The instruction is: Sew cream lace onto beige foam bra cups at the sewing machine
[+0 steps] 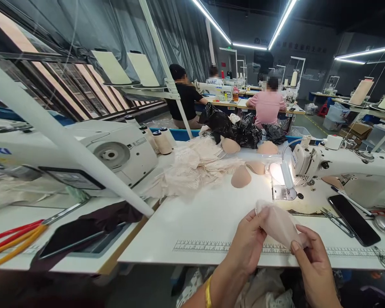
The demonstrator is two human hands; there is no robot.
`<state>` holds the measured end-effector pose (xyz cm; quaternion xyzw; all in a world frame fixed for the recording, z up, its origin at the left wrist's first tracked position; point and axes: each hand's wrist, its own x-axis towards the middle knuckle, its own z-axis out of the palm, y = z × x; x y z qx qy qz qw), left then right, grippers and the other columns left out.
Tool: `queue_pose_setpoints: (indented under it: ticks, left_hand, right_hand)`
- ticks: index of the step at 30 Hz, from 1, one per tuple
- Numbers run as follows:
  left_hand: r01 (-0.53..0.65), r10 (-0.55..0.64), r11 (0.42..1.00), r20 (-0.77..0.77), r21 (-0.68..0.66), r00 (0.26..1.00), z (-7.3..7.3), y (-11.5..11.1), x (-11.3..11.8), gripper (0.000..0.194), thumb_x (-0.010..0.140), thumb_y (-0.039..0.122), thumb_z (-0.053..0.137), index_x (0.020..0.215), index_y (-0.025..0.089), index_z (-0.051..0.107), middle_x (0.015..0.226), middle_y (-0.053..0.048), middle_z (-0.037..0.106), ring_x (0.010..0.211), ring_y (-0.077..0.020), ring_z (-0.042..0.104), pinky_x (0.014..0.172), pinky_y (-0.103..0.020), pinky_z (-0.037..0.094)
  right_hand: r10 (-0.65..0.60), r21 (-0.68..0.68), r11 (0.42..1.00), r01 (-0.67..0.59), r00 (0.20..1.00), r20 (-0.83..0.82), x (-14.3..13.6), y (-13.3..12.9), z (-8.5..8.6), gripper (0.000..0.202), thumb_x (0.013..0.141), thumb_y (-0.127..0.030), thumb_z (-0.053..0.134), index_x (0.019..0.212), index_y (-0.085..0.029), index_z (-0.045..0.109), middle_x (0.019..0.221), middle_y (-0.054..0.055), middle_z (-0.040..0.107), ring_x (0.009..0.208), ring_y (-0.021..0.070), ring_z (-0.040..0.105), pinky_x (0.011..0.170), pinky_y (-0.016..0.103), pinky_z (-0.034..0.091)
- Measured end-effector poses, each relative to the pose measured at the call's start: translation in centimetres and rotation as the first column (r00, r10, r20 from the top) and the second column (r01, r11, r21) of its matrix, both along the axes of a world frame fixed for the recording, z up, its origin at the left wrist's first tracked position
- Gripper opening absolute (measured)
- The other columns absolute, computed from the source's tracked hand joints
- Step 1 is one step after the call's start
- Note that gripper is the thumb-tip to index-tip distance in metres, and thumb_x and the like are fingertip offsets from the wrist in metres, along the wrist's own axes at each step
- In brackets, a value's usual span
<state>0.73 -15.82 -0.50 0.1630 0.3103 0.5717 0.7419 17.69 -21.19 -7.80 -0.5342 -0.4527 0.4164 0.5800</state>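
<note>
My left hand pinches one end of a pale, sheer fabric piece, with the thumb on top. The other end is gripped between the thumb and fingers of my right hand. The fabric is stretched between them over the front edge of the white table, above a printed ruler. Just beyond stands a sewing machine, its lamp lighting the needle plate. Beige moulded bra cups lie left of the needle. A heap of cream lace fabric spreads farther left.
Right of my hands lie a black phone and thread snips. A second sewing machine, scissors and dark cloth are on the left table. Black plastic bags sit behind. Two seated people work ahead, another beyond.
</note>
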Motion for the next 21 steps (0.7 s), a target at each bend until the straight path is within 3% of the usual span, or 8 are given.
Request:
queue_pose_setpoints:
  ticks: [4, 8, 11, 17, 21]
  left_hand:
    - [0.019, -0.018, 1.0, 0.058, -0.023, 0.998, 0.2, 0.0, 0.0, 0.036, 0.072, 0.039, 0.095, 0.089, 0.012, 0.078, 0.093, -0.006, 0.072, 0.089, -0.0174, 0.063, 0.081, -0.027, 0.055]
    - [0.092, -0.093, 0.996, 0.048, 0.018, 0.995, 0.6, -0.1, 0.0, 0.033, 0.079, 0.038, 0.09, 0.096, 0.011, 0.078, 0.099, -0.01, 0.074, 0.096, -0.0224, 0.066, 0.086, -0.03, 0.056]
    - [0.138, -0.135, 0.99, 0.095, -0.025, 0.986, 0.7, -0.2, 0.2, 0.03, 0.081, 0.035, 0.087, 0.098, 0.013, 0.077, 0.107, -0.011, 0.075, 0.099, -0.0234, 0.067, 0.086, -0.031, 0.056]
    - [0.06, -0.061, 0.998, 0.071, 0.019, 0.996, 0.8, 0.2, 0.9, 0.031, 0.073, 0.031, 0.094, 0.093, 0.014, 0.077, 0.096, -0.007, 0.076, 0.096, -0.0221, 0.068, 0.086, -0.03, 0.056]
    - [0.084, -0.085, 0.996, 0.061, 0.021, 0.994, 0.6, 0.5, 1.2, 0.033, 0.071, 0.032, 0.096, 0.089, 0.012, 0.078, 0.092, -0.009, 0.077, 0.097, -0.024, 0.069, 0.088, -0.031, 0.056]
  right_hand:
    - [0.007, -0.034, 0.999, -0.008, 0.999, -0.046, 0.0, 0.1, 0.0, 0.055, 0.087, -0.054, 0.079, 0.134, -0.028, 0.063, 0.093, 0.003, 0.066, 0.084, 0.0215, 0.063, 0.081, 0.034, 0.055]
    - [0.079, -0.059, 0.994, -0.091, 0.981, -0.179, -0.2, 1.0, 1.4, 0.068, 0.086, -0.054, 0.08, 0.143, -0.029, 0.054, 0.1, 0.005, 0.069, 0.096, 0.0247, 0.066, 0.089, 0.038, 0.055]
    - [0.091, -0.03, 0.994, -0.103, 0.957, -0.275, -0.2, 1.8, 2.3, 0.072, 0.084, -0.052, 0.083, 0.145, -0.03, 0.05, 0.096, 0.003, 0.071, 0.097, 0.0245, 0.068, 0.091, 0.038, 0.054]
    - [0.074, -0.024, 0.996, -0.085, 0.95, -0.302, -0.1, 2.2, 2.3, 0.072, 0.082, -0.049, 0.085, 0.144, -0.032, 0.051, 0.102, 0.004, 0.073, 0.099, 0.0251, 0.069, 0.09, 0.038, 0.056]
    - [0.094, -0.033, 0.993, -0.111, 0.939, -0.33, -0.2, 2.2, 2.4, 0.073, 0.083, -0.05, 0.084, 0.145, -0.034, 0.049, 0.106, 0.004, 0.074, 0.103, 0.0261, 0.07, 0.092, 0.04, 0.056]
